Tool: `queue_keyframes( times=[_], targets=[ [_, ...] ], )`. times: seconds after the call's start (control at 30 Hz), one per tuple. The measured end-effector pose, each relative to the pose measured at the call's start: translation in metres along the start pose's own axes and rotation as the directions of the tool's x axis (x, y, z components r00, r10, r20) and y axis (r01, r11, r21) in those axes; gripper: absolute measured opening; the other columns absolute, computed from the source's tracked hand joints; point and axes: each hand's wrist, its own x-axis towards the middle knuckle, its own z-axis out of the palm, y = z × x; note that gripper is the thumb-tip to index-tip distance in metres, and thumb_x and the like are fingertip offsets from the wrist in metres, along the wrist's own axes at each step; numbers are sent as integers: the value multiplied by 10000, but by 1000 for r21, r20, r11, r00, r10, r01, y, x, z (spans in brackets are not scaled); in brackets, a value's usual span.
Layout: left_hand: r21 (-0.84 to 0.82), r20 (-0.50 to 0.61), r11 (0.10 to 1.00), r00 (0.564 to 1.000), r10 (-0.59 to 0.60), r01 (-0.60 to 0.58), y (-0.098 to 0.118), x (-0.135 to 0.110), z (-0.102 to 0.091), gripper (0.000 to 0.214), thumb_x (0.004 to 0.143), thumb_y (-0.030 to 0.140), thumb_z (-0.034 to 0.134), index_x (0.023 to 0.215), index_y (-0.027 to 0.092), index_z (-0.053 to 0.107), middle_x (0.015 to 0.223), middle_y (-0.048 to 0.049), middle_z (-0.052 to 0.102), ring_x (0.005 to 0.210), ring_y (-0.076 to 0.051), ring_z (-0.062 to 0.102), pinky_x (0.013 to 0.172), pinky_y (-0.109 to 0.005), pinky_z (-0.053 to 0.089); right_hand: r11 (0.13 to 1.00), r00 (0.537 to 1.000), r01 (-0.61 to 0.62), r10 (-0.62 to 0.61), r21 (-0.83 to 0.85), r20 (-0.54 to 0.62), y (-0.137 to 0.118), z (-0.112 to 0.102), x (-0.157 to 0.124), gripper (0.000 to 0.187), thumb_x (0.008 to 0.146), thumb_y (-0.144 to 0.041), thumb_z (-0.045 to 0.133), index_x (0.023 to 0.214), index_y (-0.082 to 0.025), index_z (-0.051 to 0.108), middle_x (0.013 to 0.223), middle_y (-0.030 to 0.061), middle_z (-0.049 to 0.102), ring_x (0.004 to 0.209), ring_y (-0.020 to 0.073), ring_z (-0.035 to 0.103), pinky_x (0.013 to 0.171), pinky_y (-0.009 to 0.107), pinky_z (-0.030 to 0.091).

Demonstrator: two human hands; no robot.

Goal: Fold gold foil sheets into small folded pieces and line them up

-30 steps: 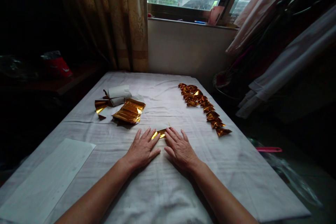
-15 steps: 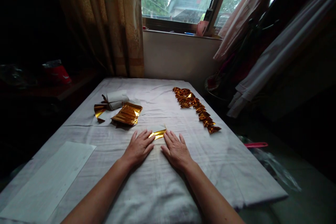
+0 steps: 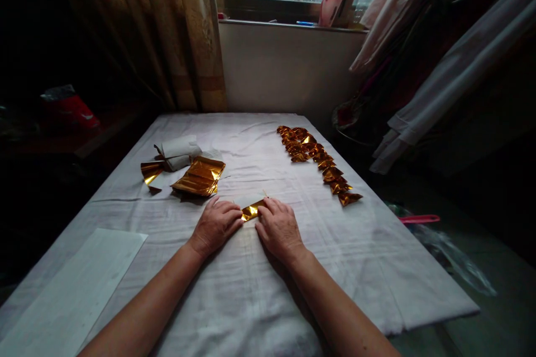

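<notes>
Between my hands lies a sheet of gold foil paper (image 3: 252, 211), its near part folded over into a shiny, creased strip with a pale part behind. My left hand (image 3: 215, 226) holds the strip's left end, fingers bent and thumb close to them. At the right end, the curled fingers of my right hand (image 3: 280, 226) grip the foil against the table; their tips are partly hidden. A stack of gold foil sheets (image 3: 200, 176) lies beyond my left hand. Several folded gold foil pieces (image 3: 330, 174) form a bent row at the far right.
The table has a white cloth (image 3: 355, 268). A long white sheet (image 3: 79, 295) lies at the left. Behind the foil stack are a white paper wrapper (image 3: 180, 148) and a curled gold scrap (image 3: 151, 173). Clothes (image 3: 444, 78) hang beyond the right edge.
My fingers, flat and stretched out before, have bent in around the ends of the foil strip, which is now more creased. The camera view has tilted down a little.
</notes>
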Motion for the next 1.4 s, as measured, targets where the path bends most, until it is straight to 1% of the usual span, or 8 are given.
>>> queue_keyframes(
  times=[0.17, 0.37, 0.6, 0.73, 0.93, 1.1, 1.27, 1.4],
  targets=[
    [-40, -5, 999, 1000, -26, 25, 0, 4, 5, 276, 978, 397, 481, 920, 235, 697, 961, -23, 740, 949, -182, 643, 1124, -484, 283, 996, 998, 59, -61, 67, 25, -8, 6, 10, 168, 909, -304, 578, 1021, -231, 680, 1063, 61, 672, 1000, 221, 573, 869, 326, 439],
    [-107, 52, 993, 998, -45, 50, -7, 9, 6, 280, 981, 388, 470, 893, 229, 684, 922, -16, 723, 911, -177, 634, 1116, -474, 302, 996, 996, 53, -58, 72, 69, -4, 12, 26, 170, 940, -313, 559, 857, -221, 676, 913, 44, 669, 889, 187, 592, 782, 274, 440],
    [-200, 24, 970, 990, -136, 138, -12, 13, 9, 194, 954, 328, 527, 905, 234, 689, 967, -32, 698, 955, -190, 607, 1024, -425, 395, 974, 999, 6, -14, 228, 32, -1, 15, 25, 151, 916, -233, 552, 810, -216, 659, 865, 37, 654, 851, 171, 589, 778, 262, 431],
    [-194, 50, 964, 983, -177, 183, -10, 14, 9, 172, 939, 313, 547, 878, 240, 690, 964, -20, 690, 952, -191, 606, 1070, -456, 359, 966, 999, -32, 29, 256, 12, -2, 18, 26, 174, 930, -285, 543, 818, -220, 659, 847, 38, 652, 825, 180, 586, 753, 273, 417],
    [-207, 41, 956, 979, -202, 206, -6, 17, 8, 199, 955, 326, 520, 852, 228, 660, 953, -27, 681, 948, -193, 591, 1064, -450, 359, 963, 997, -73, 75, 260, 2, -3, 22, 27, 146, 927, -271, 547, 829, -228, 647, 830, 27, 654, 804, 186, 587, 727, 286, 388],
    [-200, 40, 948, 969, -245, 248, -2, 19, 9, 170, 927, 298, 558, 802, 213, 636, 973, -38, 665, 972, -205, 567, 968, -401, 420, 963, 994, -72, 91, 260, -62, -4, 25, 27, 124, 933, -271, 537, 857, -219, 621, 799, 22, 641, 770, 181, 574, 707, 286, 376],
    [-191, 35, 942, 961, -276, 277, 1, 19, 10, 126, 914, 259, 575, 803, 208, 608, 1018, -45, 654, 1010, -217, 550, 972, -414, 410, 969, 990, -41, 71, 242, -118, -2, 29, 26, 114, 929, -271, 552, 848, -208, 601, 794, 21, 635, 745, 180, 559, 694, 287, 367],
    [-176, 28, 940, 956, -292, 293, 2, 20, 9, 94, 876, 223, 609, 786, 209, 584, 1023, -48, 646, 1016, -227, 545, 962, -412, 420, 979, 993, -27, 49, 201, -104, -4, 29, 26, 137, 919, -277, 565, 802, -212, 598, 786, 23, 618, 751, 186, 548, 693, 295, 360]
  ],
)
